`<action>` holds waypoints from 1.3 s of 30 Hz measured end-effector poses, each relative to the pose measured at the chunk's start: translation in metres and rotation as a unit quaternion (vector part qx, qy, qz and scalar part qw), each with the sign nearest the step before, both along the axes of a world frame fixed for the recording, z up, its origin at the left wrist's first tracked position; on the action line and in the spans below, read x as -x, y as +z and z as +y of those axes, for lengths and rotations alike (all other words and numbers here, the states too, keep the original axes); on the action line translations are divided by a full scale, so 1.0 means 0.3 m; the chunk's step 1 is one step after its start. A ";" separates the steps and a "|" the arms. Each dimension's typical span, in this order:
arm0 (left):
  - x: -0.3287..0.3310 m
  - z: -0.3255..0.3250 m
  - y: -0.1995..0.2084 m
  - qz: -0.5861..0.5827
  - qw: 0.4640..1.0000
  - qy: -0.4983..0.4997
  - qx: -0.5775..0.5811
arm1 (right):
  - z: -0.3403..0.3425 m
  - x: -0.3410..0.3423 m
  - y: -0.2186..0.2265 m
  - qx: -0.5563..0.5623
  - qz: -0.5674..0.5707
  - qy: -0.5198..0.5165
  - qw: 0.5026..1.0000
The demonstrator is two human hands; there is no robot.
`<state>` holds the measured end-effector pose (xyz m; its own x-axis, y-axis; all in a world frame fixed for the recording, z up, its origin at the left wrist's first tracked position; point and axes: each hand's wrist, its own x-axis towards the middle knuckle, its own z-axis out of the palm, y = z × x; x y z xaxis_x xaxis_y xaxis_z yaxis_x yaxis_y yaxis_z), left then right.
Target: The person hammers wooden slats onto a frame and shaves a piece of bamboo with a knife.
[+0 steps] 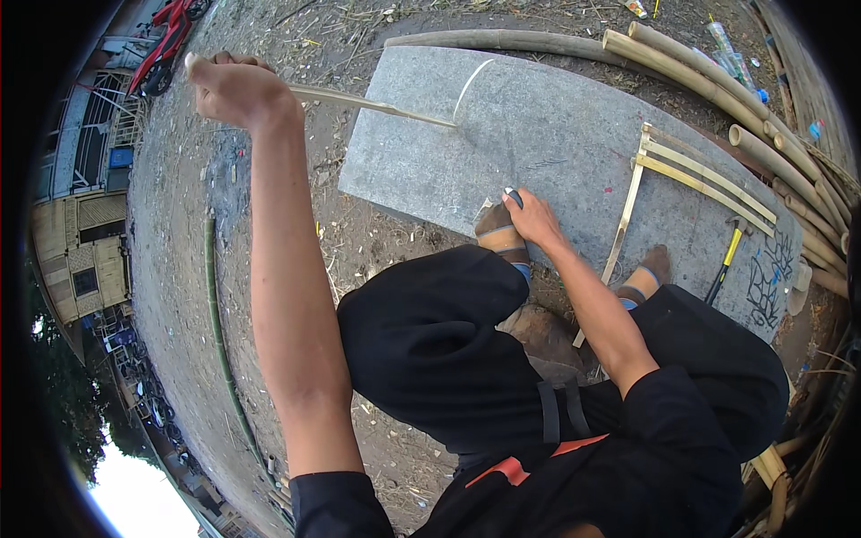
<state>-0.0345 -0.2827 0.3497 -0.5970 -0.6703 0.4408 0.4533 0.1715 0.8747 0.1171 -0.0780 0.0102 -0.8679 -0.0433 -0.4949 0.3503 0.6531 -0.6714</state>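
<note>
My left hand [238, 90] is raised at the far left, its fingers closed around a thin bamboo strip [368, 103]. The strip's free end reaches right, over the grey stone slab [404, 166]. A pale curved sliver [469, 88] rises from near that end. Down by my left foot [498, 233], my right hand [535, 218] is closed on a small tool with a dark handle [513, 195]. Its working end is hard to make out, so I cannot tell its kind. My right foot [650, 269] also rests on the slab.
Joined bamboo slats [704, 179] lie on the slab's right part, near a hammer [726, 258] with a yellow and black handle. Bamboo poles [700, 81] are piled beyond the slab. A long green pole [218, 314] lies on the ground at left; a red motorcycle [170, 40] stands far left.
</note>
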 end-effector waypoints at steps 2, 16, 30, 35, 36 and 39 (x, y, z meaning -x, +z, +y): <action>0.000 0.008 0.002 0.001 1.000 -0.007 0.008 | -0.018 -0.011 0.037 0.032 0.025 -0.033 0.999; -0.007 0.016 0.001 -0.001 1.000 -0.010 0.022 | -0.071 0.133 -0.012 0.035 -0.017 -0.014 0.999; -0.025 -0.025 -0.001 0.005 0.999 -0.027 0.034 | -0.015 0.022 0.058 0.105 0.118 -0.187 0.969; -0.070 -0.041 0.051 0.056 0.997 0.049 0.016 | 0.068 -0.010 -0.077 0.117 0.017 -0.400 0.909; -0.087 -0.034 0.086 0.075 0.995 0.066 0.019 | 0.073 -0.031 -0.101 0.115 0.016 -0.414 0.903; -0.142 -0.018 0.153 0.127 0.984 0.078 0.094 | 0.023 -0.098 -0.089 0.120 -0.015 -0.398 0.910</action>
<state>0.0082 -0.2880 0.3957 -0.3482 -0.6377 0.6871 0.6088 0.4035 0.6830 0.1465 -0.0709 -0.0166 -0.6580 0.4825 -0.5782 0.6687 0.0213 -0.7432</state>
